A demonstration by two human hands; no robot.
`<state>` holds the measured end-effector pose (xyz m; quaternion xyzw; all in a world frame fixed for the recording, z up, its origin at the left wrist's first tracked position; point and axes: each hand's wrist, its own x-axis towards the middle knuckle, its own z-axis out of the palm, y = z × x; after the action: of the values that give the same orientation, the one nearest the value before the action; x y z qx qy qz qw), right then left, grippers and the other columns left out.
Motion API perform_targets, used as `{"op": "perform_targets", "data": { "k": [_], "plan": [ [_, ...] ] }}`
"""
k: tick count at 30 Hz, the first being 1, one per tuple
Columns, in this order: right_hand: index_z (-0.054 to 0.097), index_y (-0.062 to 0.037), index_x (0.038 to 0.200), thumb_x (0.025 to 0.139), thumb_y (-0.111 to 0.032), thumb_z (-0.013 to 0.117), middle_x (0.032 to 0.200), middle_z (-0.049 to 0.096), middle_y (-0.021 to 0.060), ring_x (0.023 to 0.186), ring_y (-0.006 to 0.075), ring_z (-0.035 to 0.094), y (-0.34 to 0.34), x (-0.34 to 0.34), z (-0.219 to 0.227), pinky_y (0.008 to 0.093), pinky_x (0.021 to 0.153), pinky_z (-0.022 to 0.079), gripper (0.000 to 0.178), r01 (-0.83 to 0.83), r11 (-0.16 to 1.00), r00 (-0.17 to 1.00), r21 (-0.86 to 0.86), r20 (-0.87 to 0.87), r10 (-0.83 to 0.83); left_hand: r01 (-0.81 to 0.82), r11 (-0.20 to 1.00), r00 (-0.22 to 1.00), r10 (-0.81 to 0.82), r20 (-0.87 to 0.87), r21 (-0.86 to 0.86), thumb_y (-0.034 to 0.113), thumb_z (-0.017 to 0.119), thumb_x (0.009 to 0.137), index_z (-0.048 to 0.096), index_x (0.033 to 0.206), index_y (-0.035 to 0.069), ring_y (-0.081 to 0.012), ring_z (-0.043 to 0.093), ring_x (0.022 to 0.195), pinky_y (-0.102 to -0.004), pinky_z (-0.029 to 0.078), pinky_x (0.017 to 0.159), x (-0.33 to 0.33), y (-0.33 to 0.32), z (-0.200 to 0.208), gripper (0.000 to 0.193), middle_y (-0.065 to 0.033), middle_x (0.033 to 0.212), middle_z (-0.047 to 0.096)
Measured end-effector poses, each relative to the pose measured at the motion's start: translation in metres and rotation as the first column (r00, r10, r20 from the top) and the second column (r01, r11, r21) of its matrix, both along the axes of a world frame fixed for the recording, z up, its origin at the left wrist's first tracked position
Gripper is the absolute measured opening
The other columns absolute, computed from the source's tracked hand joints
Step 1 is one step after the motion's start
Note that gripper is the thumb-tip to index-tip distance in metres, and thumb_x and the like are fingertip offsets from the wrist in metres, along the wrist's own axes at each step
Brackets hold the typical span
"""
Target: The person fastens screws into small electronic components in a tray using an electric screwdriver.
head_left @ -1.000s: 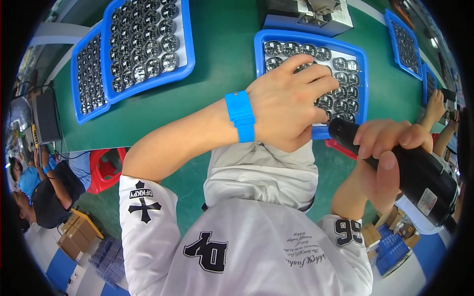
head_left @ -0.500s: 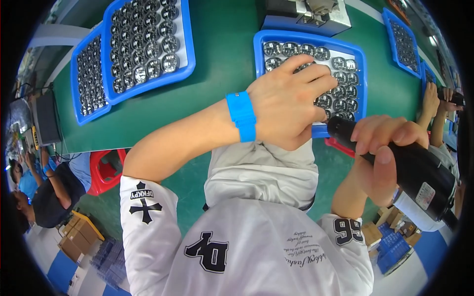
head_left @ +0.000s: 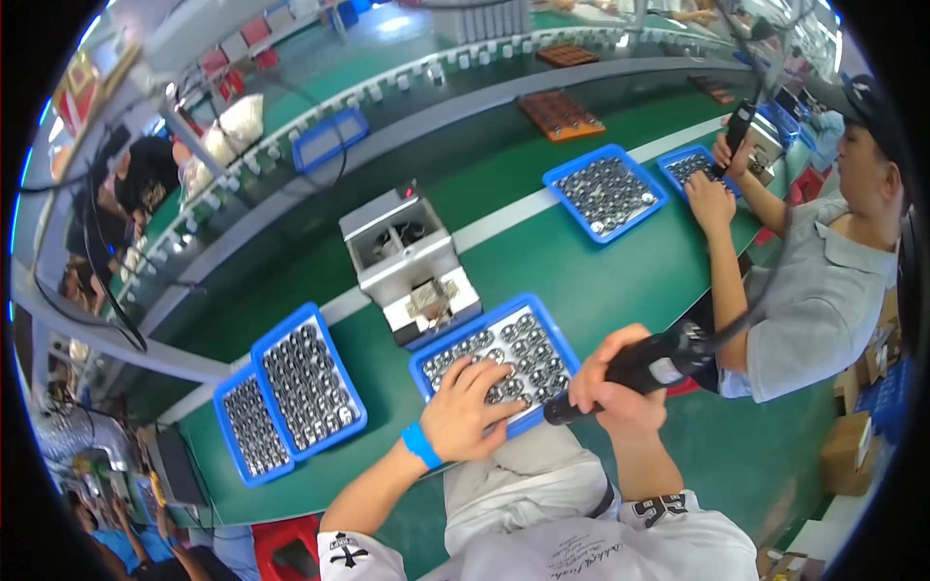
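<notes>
A blue-rimmed tray [head_left: 558, 336] lies on the green table in front of me, filled with rows of round, shiny metal parts [head_left: 523, 351]. My left hand [head_left: 470, 414], with a blue band at its wrist, rests over the left side of these parts. Its fingers are spread, and I see nothing held in them; the fingertips seem to touch the parts. At the tray's right front corner, my right hand [head_left: 612, 387] is wrapped round a black electric screwdriver [head_left: 668, 363]. The tool is tilted, its narrow nose pointing left toward the tray's near edge.
Behind the tray stands a grey metal machine [head_left: 407, 261]. Two filled blue trays [head_left: 360, 412] overlap at the left, and another blue tray [head_left: 555, 184] lies farther right. Orange trays [head_left: 562, 116] are at the back. A co-worker [head_left: 823, 252] at right holds a black tool over a tray.
My view has tilted up and now takes in more of the table and the co-worker. My left hand stays over the tray, and my right hand keeps hold of the screwdriver.
</notes>
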<state>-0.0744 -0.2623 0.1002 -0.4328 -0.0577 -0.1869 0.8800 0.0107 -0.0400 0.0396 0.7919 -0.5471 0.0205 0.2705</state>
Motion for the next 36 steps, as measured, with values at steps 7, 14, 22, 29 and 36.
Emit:
{"op": "perform_targets", "data": {
  "k": [7,14,22,29,36],
  "plan": [
    [0.052,0.0029,0.108,0.077,0.008,0.070,0.072,0.062,0.0137,0.060,0.0235,0.065,-0.024,0.013,-0.016,0.0388,0.060,0.056,0.036,-0.115,0.993,0.982,0.028,-0.150,0.118,-0.034,0.998,0.999,0.033,0.023,0.050,0.020,0.070,0.071,0.080,0.110,0.023,-0.0357,0.055,0.125,-0.0573,0.038,0.112,0.001,-0.003,0.005,0.040,-0.0150,0.129,0.061],
    [0.059,0.0050,0.105,0.075,0.010,0.068,0.074,0.067,0.0117,0.063,0.0178,0.066,-0.037,0.035,-0.022,0.0309,0.060,0.053,0.031,-0.215,0.976,0.952,0.046,-0.211,0.220,-0.090,0.992,0.996,0.091,-0.014,0.087,0.020,0.070,0.070,0.080,0.110,0.024,-0.0327,0.057,0.125,-0.0535,0.040,0.112,-0.006,-0.005,0.009,0.041,-0.0123,0.131,0.062],
    [0.052,0.0030,0.109,0.075,0.002,0.071,0.070,0.061,0.0143,0.055,0.0238,0.062,-0.035,0.058,-0.011,0.0376,0.054,0.055,0.039,-0.364,0.931,0.900,-0.018,-0.262,0.347,-0.020,0.997,0.997,0.025,-0.070,0.073,0.023,0.070,0.069,0.078,0.117,0.022,-0.0351,0.053,0.131,-0.0562,0.037,0.114,-0.003,0.005,-0.008,0.049,-0.0167,0.139,0.058],
    [0.050,0.0028,0.112,0.077,-0.005,0.071,0.071,0.058,0.0125,0.053,0.0217,0.058,-0.027,0.061,-0.004,0.0368,0.055,0.054,0.042,-0.353,0.931,0.907,-0.090,-0.279,0.317,-0.086,0.996,0.996,0.086,-0.021,0.016,0.020,0.071,0.070,0.077,0.117,0.020,-0.0344,0.053,0.133,-0.0558,0.035,0.116,-0.008,0.005,0.002,0.047,-0.0158,0.140,0.058],
    [0.047,0.0031,0.117,0.080,-0.003,0.066,0.073,0.057,0.0130,0.056,0.0209,0.056,-0.016,0.045,-0.012,0.0356,0.056,0.051,0.042,-0.265,0.958,0.945,-0.107,-0.225,0.237,-0.664,0.731,0.747,0.641,-0.178,-0.156,0.002,0.072,0.078,0.067,0.130,0.007,-0.0384,0.057,0.121,-0.0456,0.046,0.105,-0.038,0.036,0.007,0.053,-0.0177,0.137,0.055]
  ]
}}
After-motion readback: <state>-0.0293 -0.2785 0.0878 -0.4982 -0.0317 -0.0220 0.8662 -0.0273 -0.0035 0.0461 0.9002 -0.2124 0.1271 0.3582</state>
